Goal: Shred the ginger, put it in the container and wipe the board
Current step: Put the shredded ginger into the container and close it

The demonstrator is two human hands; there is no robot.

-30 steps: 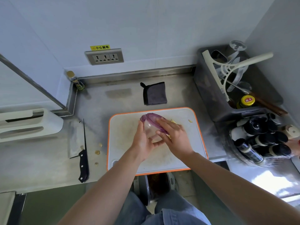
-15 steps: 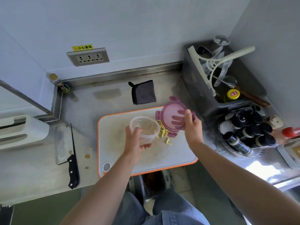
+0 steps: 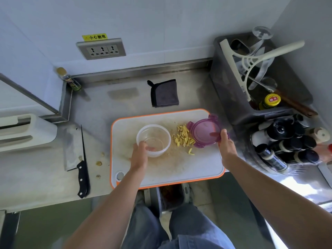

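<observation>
Container [image 3: 153, 140] on board [image 3: 197, 168], ginger shreds [image 3: 183, 136] right of it, lid [image 3: 205, 133] beyond, cloth [image 3: 164, 93] behind board

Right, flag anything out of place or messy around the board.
A few ginger scraps lie on the steel counter between the cleaver and the cutting board, off the board. Otherwise nothing stands out.
</observation>
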